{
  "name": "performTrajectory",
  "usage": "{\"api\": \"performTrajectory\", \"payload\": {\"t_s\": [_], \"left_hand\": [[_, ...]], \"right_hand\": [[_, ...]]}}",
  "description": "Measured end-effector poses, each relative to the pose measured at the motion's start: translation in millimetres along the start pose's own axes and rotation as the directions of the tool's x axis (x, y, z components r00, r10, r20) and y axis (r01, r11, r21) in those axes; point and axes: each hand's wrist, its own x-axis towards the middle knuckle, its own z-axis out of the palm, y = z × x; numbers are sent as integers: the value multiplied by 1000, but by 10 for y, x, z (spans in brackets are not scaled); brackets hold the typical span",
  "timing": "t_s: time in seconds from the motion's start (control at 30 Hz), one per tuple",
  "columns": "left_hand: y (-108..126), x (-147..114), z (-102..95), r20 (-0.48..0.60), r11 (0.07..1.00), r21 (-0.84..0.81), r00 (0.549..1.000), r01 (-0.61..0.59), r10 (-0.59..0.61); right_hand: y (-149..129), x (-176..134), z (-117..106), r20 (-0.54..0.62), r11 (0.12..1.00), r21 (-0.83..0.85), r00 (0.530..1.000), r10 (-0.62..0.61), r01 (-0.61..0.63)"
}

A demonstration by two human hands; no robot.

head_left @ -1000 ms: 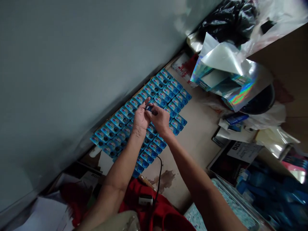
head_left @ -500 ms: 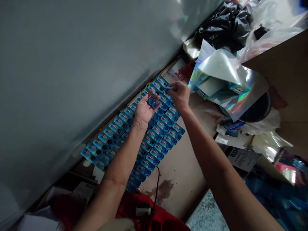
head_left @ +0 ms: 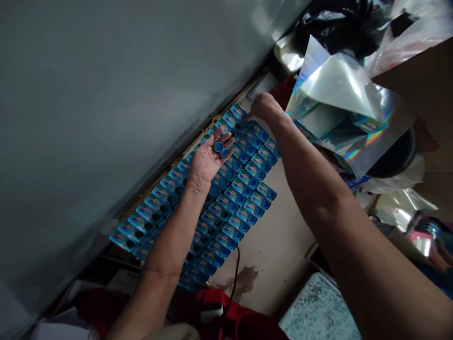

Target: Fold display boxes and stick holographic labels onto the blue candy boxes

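Note:
My left hand is turned palm up above the rows of blue cards. A couple of small round blue caps lie in it against the fingers. My right hand reaches down at the far end of the rows, fingers bent together at a card. Whatever the fingertips may hold is hidden. The blue printed cards lie side by side in several slanted rows. Many near the right side carry a round blue piece, while others, toward the wall, show a dark round spot.
A grey wall runs along the left of the cards. At right are a shiny plastic sheet over a box, a dark round tub and a black bag. A black cable crosses the pale tabletop near red cloth.
My right hand has turned over and shifted slightly up, so its fingers show less. My left hand still carries the caps. The whole view has shifted a little.

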Motion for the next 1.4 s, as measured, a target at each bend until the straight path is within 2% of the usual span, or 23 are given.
{"api": "performTrajectory", "payload": {"t_s": [0.1,0.17,0.27,0.37,0.43,0.5,0.6,0.7,0.8,0.87,1.0,1.07,1.13,1.2,1.27,1.33,1.4], "left_hand": [[-33,-63,3,-34,1000,19,999,-15,16],[-46,-120,17,-60,1000,12,998,-20,21],[-59,-181,41,-67,999,-11,997,-35,35],[-92,-196,74,-64,999,-16,997,-36,35],[-131,-188,99,-66,1000,-19,998,-8,7],[-175,-176,119,-67,999,-32,997,31,-33],[-205,-162,118,-75,997,-55,996,48,-52],[-159,-163,84,-73,997,-72,997,12,-17],[-71,-184,41,-59,998,-63,998,-14,11],[-23,-199,20,-65,999,-32,998,-16,14],[7,-181,-11,-76,1000,14,997,-5,6],[3,-148,-27,-54,1000,13,999,0,1],[-2,-122,-40,-34,1000,12,999,-1,1],[1,-126,-46,-36,1000,20,999,-2,3],[14,-164,-44,-56,1000,30,998,-3,5],[31,-217,-42,-80,999,33,997,-1,4],[32,-259,-42,-90,1000,20,996,4,-2]], "right_hand": [[-159,-101,-91,68,997,47,996,64,-67],[-343,-389,-177,-1,995,90,999,37,-37],[-595,-1080,-252,-152,981,151,983,-102,125],[-748,-1774,-202,-156,891,272,930,-332,364],[-796,-2077,-116,-155,820,337,886,-437,463],[-809,-2212,-28,-174,796,374,879,-444,476],[-779,-2145,32,-173,799,443,913,-369,407],[-715,-1854,-12,-143,827,508,970,-196,242],[-659,-1454,-94,-195,903,420,981,-11,93],[-643,-1193,-129,-200,958,280,980,-3,60],[-615,-752,-137,-24,998,49,999,33,-32],[-580,-571,-123,78,993,0,990,116,-116],[-550,-450,-115,123,984,-10,977,175,-175],[-560,-444,-130,97,984,16,980,172,-175],[-627,-589,-170,36,994,44,994,99,-101],[-732,-875,-209,-28,998,69,1000,-14,16],[-838,-1245,-215,-91,977,134,984,-154,166]]}}
